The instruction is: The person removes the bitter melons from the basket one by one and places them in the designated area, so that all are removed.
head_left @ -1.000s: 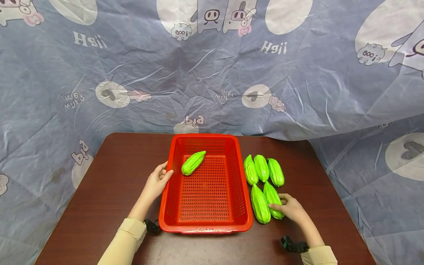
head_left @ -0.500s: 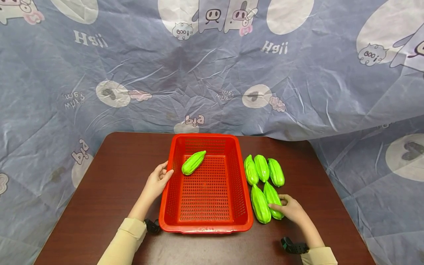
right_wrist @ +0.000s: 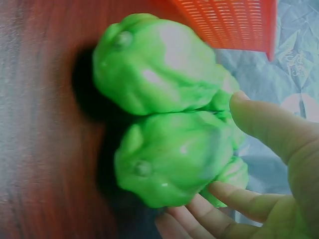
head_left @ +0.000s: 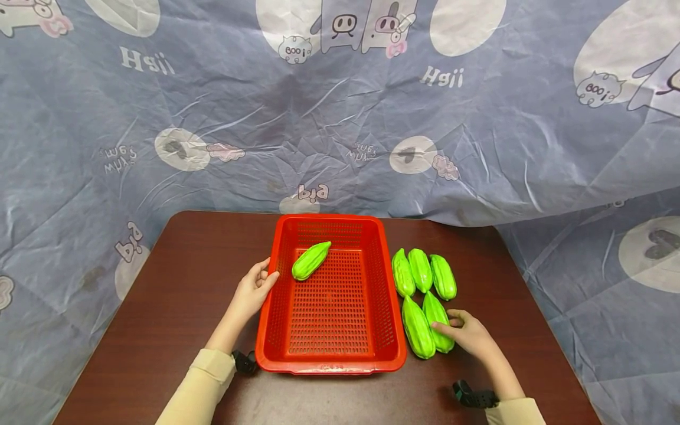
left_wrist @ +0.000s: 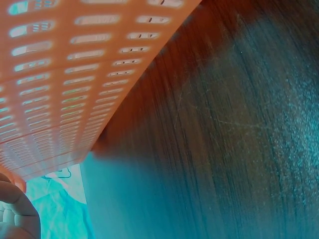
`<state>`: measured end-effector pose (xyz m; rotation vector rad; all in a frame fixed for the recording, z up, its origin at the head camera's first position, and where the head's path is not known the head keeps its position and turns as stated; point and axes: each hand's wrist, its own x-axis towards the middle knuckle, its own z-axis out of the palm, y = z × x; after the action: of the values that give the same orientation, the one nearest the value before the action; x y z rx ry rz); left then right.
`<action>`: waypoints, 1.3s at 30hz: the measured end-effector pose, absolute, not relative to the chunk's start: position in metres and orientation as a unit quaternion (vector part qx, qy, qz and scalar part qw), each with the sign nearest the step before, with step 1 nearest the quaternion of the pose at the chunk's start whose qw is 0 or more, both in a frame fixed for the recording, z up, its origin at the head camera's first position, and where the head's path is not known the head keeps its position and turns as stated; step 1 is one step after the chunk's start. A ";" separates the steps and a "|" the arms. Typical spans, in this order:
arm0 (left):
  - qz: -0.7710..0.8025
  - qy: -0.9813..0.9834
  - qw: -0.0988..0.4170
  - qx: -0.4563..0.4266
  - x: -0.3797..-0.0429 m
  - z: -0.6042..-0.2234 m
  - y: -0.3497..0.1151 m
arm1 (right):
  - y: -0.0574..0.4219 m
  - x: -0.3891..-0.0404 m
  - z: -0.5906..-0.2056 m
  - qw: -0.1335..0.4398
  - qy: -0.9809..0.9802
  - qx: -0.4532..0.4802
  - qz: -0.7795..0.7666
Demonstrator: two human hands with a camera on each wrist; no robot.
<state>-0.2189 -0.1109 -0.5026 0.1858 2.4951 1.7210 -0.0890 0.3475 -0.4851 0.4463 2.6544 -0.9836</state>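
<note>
My left hand [head_left: 255,287] holds the left rim of a red plastic basket [head_left: 397,330], thumb over the edge and fingers on the outer side. Inside the basket, towards the back left, lies one bright green bitter melon [head_left: 310,261]. My right hand [head_left: 471,334] is at the nearer right bitter melon [head_left: 438,321], thumb over its top and fingers along its right side, loosely spread. In the right wrist view the thumb [right_wrist: 269,122] stands off the melon while the fingertips lie right at its lower side. A second near bitter melon [head_left: 418,327] lies against it.
Behind those two, three more bitter melons [head_left: 421,270] lie in a row along the basket's right side. Everything stands on a dark brown table [head_left: 159,307]. A blue-grey printed cloth [head_left: 340,118] hangs behind the table and at its sides.
My right hand has shifted very slightly, its thumb a little higher on the melon. The melons, the basket and my left hand have stayed in place.
</note>
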 end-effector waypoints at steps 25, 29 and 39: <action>0.562 0.822 0.065 0.059 -0.217 -0.501 -0.113 | 0.298 -0.129 -0.428 0.046 0.909 0.126 -0.395; 0.567 0.820 0.060 0.057 -0.217 -0.502 -0.112 | 0.279 -0.143 -0.417 0.045 0.904 0.118 -0.407; 0.568 0.819 0.058 0.059 -0.220 -0.505 -0.111 | 0.236 -0.173 -0.411 0.044 0.885 0.088 -0.455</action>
<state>-0.2202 -0.1110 -0.5051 0.1799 2.4821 1.7209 -0.1731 0.2357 -0.4106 0.2689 2.7040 -1.3914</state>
